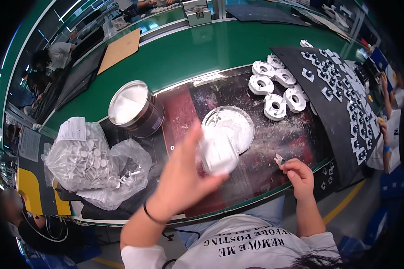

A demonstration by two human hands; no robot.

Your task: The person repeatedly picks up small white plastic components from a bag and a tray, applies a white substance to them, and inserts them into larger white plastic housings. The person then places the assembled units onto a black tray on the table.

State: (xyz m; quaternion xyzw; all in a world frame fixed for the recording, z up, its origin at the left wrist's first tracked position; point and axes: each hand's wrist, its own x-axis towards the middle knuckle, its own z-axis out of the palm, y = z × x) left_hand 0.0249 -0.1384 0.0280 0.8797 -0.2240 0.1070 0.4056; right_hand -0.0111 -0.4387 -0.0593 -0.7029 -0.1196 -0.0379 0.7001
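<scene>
My left hand [177,179] grips a white plastic part [220,156] between thumb and fingers; both are blurred by motion. Just behind the part lies a round dish [248,127] with white paste in it, its near side partly covered by the part. To the right, above the table's front edge, my right hand [299,175] pinches a small thin tool [279,160] whose tip is smeared whitish. The exact kind of tool is too small to make out. Several white round housings [274,106] with central holes stand beyond the dish.
A large open tin [141,112] of white material stands at back left. Clear bags [87,157] of small white plastic pieces lie at left. On the right, a black board [316,83] carries rows of small parts. Another person's arm [386,134] shows beyond it.
</scene>
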